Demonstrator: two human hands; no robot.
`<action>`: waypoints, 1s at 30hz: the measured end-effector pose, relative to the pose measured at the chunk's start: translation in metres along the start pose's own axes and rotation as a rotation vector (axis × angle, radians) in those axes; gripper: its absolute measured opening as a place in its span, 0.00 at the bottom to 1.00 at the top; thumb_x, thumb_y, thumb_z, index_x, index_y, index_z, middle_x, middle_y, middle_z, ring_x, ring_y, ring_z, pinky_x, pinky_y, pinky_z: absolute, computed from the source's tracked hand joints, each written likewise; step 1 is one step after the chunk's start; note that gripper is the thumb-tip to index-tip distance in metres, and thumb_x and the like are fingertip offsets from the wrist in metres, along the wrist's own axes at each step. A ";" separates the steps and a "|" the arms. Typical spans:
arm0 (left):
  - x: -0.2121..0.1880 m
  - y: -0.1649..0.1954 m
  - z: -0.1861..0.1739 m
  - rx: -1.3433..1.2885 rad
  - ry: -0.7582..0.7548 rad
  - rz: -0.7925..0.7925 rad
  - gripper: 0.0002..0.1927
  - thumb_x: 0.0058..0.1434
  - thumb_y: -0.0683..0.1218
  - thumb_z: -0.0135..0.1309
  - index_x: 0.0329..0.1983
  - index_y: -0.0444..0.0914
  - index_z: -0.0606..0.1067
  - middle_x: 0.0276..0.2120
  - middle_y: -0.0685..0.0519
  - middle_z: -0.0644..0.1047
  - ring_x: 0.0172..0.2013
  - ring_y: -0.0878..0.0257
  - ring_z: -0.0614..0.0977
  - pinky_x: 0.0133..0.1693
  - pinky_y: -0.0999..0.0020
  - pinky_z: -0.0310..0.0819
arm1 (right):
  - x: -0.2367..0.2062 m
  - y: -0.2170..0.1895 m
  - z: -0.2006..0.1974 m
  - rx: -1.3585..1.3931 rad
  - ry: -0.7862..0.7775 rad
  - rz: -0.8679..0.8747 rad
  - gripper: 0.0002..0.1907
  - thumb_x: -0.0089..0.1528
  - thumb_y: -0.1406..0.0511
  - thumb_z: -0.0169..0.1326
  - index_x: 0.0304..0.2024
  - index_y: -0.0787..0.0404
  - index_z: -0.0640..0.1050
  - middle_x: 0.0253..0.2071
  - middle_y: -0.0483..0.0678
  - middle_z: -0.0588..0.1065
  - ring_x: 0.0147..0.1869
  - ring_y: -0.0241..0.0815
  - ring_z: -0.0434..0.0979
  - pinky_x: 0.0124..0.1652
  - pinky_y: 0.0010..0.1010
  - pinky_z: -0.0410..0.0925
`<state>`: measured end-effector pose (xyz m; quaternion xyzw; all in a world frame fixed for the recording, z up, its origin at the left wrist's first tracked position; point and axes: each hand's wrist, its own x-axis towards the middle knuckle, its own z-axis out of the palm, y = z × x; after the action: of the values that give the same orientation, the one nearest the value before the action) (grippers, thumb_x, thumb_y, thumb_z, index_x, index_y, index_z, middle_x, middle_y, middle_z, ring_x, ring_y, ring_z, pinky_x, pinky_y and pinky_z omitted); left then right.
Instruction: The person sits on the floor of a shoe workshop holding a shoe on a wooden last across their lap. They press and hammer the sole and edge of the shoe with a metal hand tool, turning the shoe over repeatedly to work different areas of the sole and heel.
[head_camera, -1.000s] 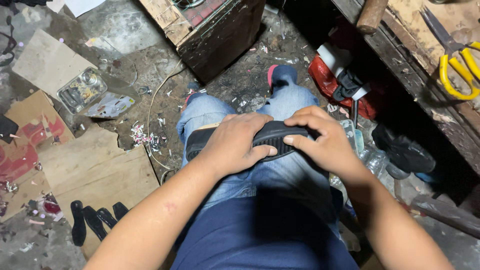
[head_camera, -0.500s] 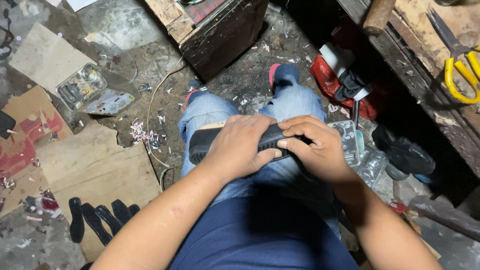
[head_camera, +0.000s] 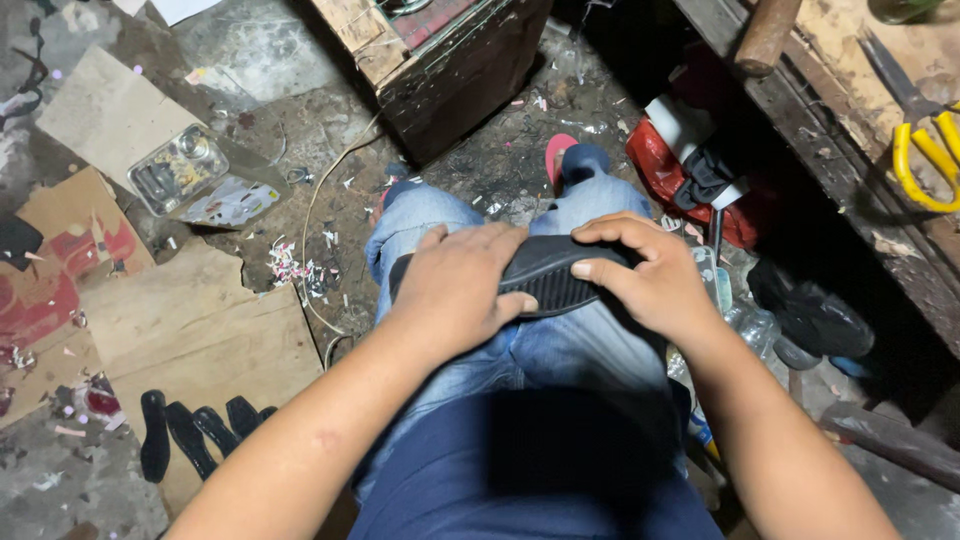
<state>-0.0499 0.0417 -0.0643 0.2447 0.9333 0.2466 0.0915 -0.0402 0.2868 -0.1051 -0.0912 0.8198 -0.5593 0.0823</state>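
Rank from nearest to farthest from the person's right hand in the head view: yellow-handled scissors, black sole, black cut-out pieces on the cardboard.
1. Black sole, held on the lap in the right hand.
2. Yellow-handled scissors, on the bench, upper right.
3. Black cut-out pieces, far left on the floor.

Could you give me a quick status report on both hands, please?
Left hand and right hand both grip the black shoe sole across the lap. Nothing in the way.
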 end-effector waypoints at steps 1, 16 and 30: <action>-0.001 -0.001 -0.003 -0.041 -0.032 -0.011 0.38 0.47 0.57 0.66 0.60 0.37 0.71 0.53 0.45 0.77 0.52 0.47 0.78 0.52 0.47 0.64 | 0.000 -0.003 0.000 -0.021 -0.020 -0.030 0.15 0.56 0.69 0.64 0.46 0.65 0.82 0.49 0.50 0.80 0.56 0.42 0.79 0.58 0.32 0.69; -0.005 -0.002 0.012 -0.097 0.053 -0.007 0.34 0.52 0.56 0.64 0.59 0.36 0.73 0.54 0.45 0.78 0.53 0.47 0.79 0.54 0.53 0.70 | 0.005 0.007 0.017 0.005 -0.007 -0.115 0.14 0.53 0.68 0.68 0.38 0.64 0.77 0.49 0.51 0.81 0.55 0.44 0.80 0.55 0.34 0.71; -0.043 -0.035 -0.020 -0.409 0.168 -0.059 0.27 0.57 0.53 0.64 0.56 0.36 0.75 0.54 0.46 0.78 0.58 0.47 0.78 0.60 0.56 0.70 | 0.011 -0.017 0.009 -0.264 -0.079 -0.327 0.13 0.61 0.68 0.59 0.48 0.61 0.82 0.57 0.50 0.79 0.63 0.48 0.77 0.64 0.41 0.63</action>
<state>-0.0331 -0.0146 -0.0623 0.1721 0.8750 0.4473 0.0684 -0.0473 0.2699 -0.0929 -0.2547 0.8563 -0.4491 0.0096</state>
